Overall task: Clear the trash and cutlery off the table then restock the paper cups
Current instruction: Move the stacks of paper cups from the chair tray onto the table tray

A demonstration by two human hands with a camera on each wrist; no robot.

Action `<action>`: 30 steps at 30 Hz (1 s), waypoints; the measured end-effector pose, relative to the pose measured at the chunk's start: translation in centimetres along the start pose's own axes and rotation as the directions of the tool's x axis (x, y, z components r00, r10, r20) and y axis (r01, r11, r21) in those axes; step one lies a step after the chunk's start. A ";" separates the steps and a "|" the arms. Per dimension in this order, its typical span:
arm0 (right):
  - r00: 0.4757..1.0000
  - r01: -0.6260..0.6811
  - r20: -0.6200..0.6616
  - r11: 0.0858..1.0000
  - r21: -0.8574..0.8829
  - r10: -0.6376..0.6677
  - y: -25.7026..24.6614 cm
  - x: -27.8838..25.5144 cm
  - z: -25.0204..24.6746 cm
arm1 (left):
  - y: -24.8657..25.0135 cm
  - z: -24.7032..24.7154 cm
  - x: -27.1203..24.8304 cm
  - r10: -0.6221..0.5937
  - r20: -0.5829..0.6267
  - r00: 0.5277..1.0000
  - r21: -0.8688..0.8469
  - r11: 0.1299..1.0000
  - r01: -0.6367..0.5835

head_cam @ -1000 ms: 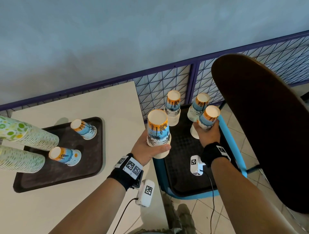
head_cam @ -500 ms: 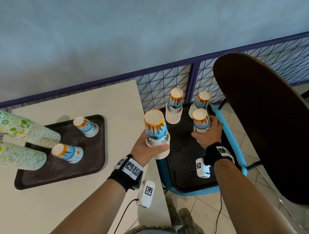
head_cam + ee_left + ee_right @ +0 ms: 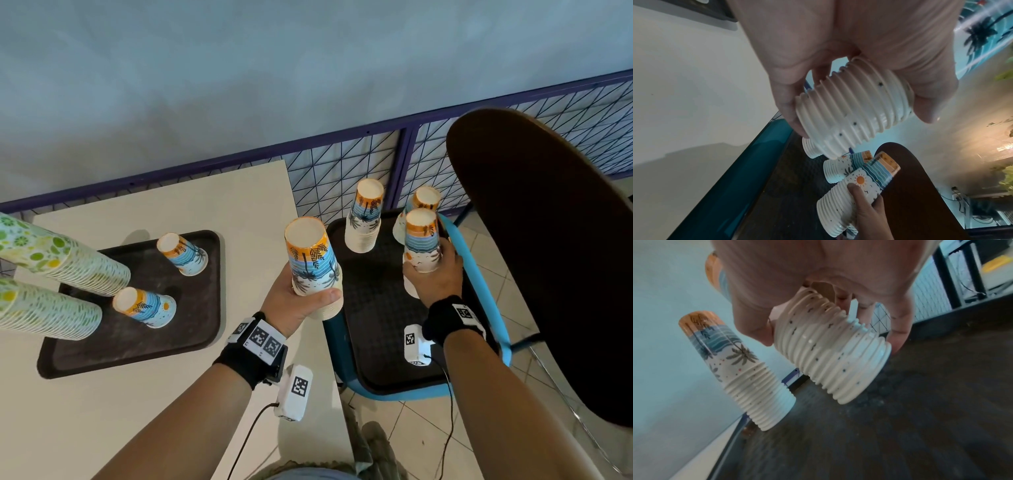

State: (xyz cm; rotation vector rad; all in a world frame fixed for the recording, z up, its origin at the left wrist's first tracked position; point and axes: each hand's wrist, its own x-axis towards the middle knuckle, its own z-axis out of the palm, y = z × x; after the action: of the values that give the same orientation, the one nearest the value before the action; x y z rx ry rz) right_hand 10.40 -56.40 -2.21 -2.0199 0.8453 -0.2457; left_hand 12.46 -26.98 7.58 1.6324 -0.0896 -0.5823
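My left hand (image 3: pixel 291 303) grips a stack of palm-print paper cups (image 3: pixel 312 265), upside down, over the gap between the table and a blue chair. In the left wrist view its fingers wrap the ribbed rims of the stack (image 3: pixel 855 105). My right hand (image 3: pixel 435 275) grips a second stack (image 3: pixel 422 241) just above the black tray (image 3: pixel 376 329) on the chair. The right wrist view shows that stack (image 3: pixel 834 353) tilted and off the tray. Two more stacks (image 3: pixel 364 219) (image 3: pixel 424 199) stand on this tray.
On the beige table (image 3: pixel 102 411) lies a dark tray (image 3: pixel 137 346) with two palm-print cups (image 3: pixel 183 253) (image 3: pixel 145 306) and two tall lime-print stacks (image 3: pixel 58 255) (image 3: pixel 41 311). A dark brown chair back (image 3: pixel 548 257) rises at the right. A purple mesh railing (image 3: pixel 342 178) runs behind.
My right hand has brought its stack from a rightward tilt to nearly upright and a little nearer. My left hand keeps its stack in about the same place.
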 end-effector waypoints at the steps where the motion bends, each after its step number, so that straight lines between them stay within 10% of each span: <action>1: 1.000 -0.008 -0.013 0.999 0.053 0.009 -0.1 -0.4 0.0 | 0.1 -0.3 -0.2 0.001 -0.002 1.000 -0.004 1.000 -0.001; 11: 0.990 0.040 0.107 0.908 0.418 -0.093 -6.2 -11.2 6.3 | -2.3 -8.2 -6.0 0.053 -0.296 0.954 -0.121 0.988 -0.092; 19: 0.854 0.151 0.374 0.859 0.489 -0.363 -17.8 -18.6 17.5 | -1.0 -19.6 -11.9 0.208 -0.517 0.830 0.042 0.975 -0.218; 25: 0.827 0.233 0.348 0.833 0.501 -0.441 -26.1 -19.0 25.8 | -1.2 -29.1 -12.1 0.227 -0.617 0.753 0.070 0.970 -0.234; 30: 0.870 0.275 0.271 0.862 0.427 -0.412 -29.3 -17.4 31.6 | -2.7 -33.0 -9.8 0.205 -0.595 0.777 0.044 0.974 -0.222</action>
State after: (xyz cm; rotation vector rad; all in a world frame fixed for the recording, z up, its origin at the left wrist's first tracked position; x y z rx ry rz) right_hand 26.09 -13.42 5.94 -1.7621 0.1741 -0.2168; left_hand 17.02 7.25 9.23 1.6808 0.1995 0.1280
